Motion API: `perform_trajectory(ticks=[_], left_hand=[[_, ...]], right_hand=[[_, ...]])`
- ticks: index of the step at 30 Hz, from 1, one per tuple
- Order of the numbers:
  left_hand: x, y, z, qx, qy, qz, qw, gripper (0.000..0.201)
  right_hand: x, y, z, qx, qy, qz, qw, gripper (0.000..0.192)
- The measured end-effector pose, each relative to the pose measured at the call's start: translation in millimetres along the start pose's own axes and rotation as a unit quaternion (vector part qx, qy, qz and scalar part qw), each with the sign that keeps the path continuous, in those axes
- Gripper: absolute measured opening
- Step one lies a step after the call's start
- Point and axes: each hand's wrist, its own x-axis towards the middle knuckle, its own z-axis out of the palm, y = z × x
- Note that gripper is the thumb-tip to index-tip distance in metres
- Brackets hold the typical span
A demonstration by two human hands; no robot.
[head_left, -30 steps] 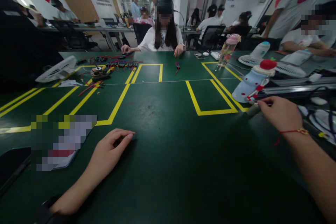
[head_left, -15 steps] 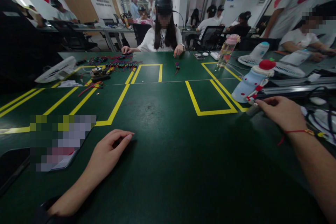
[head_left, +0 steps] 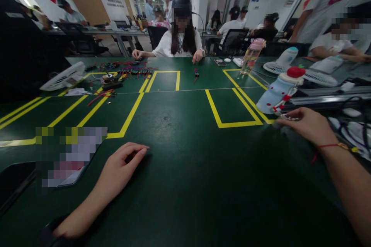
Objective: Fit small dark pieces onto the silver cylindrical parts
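Note:
My left hand rests on the green table, its fingers curled and the thumb close to the index fingertip. Nothing shows between them. On the right, my right hand is closed on a small shiny metallic thing, partly hidden by the fingers and too blurred to name. Just beyond that hand stands a light blue bottle with a red strawberry-like cap and a red-and-white strap. A red string bracelet circles my right wrist.
A phone and a blurred-out flat item lie left of my left hand. Bundled wires and a white fan are farther off. Cables and metal rails lie at right. A person sits opposite.
My right hand has shifted slightly, and the shiny thing in its fingers now shows more, turned differently. My left hand stays in place.

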Motion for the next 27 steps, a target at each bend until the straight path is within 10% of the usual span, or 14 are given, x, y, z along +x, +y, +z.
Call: perform_trajectory(ticks=[8, 14, 19, 27], left_hand=[[0.9, 5.8, 0.8, 0.001, 0.001, 0.004, 1.000, 0.029], [1.3, 4.3, -0.8, 0.007, 0.005, 0.004, 1.000, 0.028], [-3.0, 21.4, 6.7, 0.003, 0.002, 0.026, 1.000, 0.026], [-8.7, 117.1, 44.3, -0.084, -0.111, 0.183, 0.973, 0.018]], right_hand=[[-74.7, -89.7, 19.5, 0.163, -0.017, -0.239, 0.957, 0.041], [-169.2, -161.5, 48.0, 0.303, -0.170, -0.502, 0.792, 0.028], [-181.4, -162.1, 58.0, 0.339, -0.238, -0.441, 0.796, 0.045], [-180.0, -162.1, 67.2, 0.359, -0.301, -0.350, 0.811, 0.051]])
